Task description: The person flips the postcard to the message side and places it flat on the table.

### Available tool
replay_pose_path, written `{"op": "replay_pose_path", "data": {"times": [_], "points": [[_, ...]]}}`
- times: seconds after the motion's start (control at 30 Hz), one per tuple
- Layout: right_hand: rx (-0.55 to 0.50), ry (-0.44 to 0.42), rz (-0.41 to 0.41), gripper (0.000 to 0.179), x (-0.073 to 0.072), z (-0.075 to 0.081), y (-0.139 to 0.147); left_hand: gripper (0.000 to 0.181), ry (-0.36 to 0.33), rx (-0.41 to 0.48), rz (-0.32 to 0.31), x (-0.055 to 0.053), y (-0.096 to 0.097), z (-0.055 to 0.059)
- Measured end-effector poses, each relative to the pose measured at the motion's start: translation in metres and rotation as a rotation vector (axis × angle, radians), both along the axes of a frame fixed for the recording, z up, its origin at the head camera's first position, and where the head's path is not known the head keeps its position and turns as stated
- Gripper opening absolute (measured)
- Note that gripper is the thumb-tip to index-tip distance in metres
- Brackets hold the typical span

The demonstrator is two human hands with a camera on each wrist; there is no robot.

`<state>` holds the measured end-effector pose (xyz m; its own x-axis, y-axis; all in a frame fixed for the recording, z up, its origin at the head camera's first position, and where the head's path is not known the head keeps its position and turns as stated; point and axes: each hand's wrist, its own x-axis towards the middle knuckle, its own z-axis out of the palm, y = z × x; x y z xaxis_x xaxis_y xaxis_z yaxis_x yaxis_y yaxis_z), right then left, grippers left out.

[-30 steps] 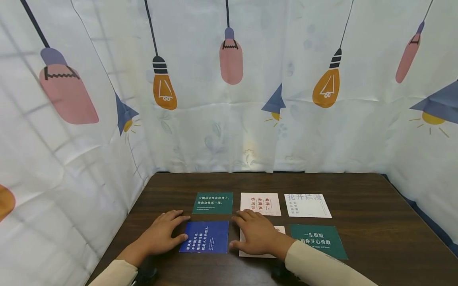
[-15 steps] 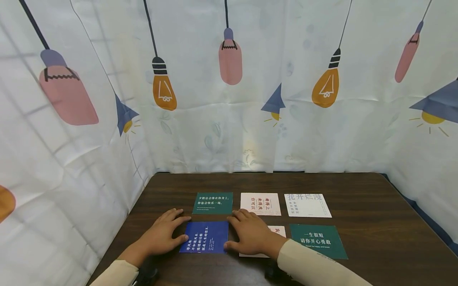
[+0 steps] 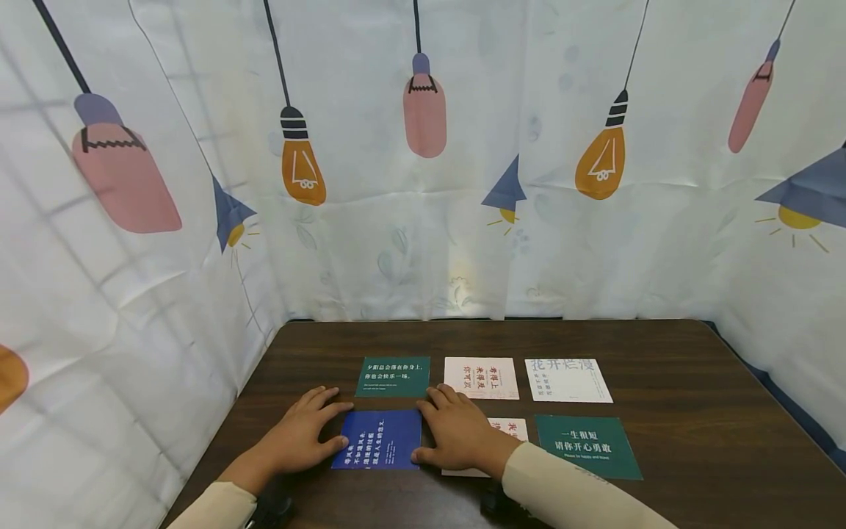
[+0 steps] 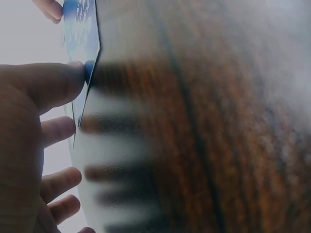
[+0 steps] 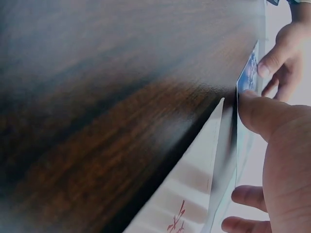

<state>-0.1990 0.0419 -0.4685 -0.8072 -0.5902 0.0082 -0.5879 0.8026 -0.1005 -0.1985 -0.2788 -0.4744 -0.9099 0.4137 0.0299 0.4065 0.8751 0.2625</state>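
Observation:
A blue card (image 3: 380,439) with white writing lies flat on the dark wooden table (image 3: 694,441) between my two hands. My left hand (image 3: 304,433) rests flat beside the card's left edge, its thumb touching that edge (image 4: 73,80). On the other side my right hand (image 3: 459,433) lies flat with its thumb against the card's right edge (image 5: 252,109). This hand covers most of a pale pink card (image 3: 512,427) with red writing. Neither hand grips anything.
Further back lie a green card (image 3: 393,376), a pink card (image 3: 480,378) and a white card (image 3: 567,380). Another green card (image 3: 587,446) sits to the right of my right hand. White curtains (image 3: 423,184) printed with lamps close in the table on three sides.
My right hand has slid left across the pale pink card until its thumb met the blue card's right edge. The left hand has stayed still.

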Motion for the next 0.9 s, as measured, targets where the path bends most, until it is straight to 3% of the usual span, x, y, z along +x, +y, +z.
{"op": "replay_pose_path", "data": {"times": [0.3,0.7,0.9], "points": [[-0.019,-0.002,-0.010,0.088,-0.0003,-0.0017,-0.0001,0.061,0.000,-0.002,-0.002,-0.0007,0.0003,-0.0030],[-0.083,0.111,0.017,0.082,0.0007,-0.0043,-0.0011,0.051,0.044,0.059,0.004,-0.0018,0.0043,-0.0016],[-0.152,0.095,0.004,0.080,0.0032,-0.0028,-0.0022,0.046,0.053,0.080,0.031,-0.0037,0.0067,0.0010]]}}
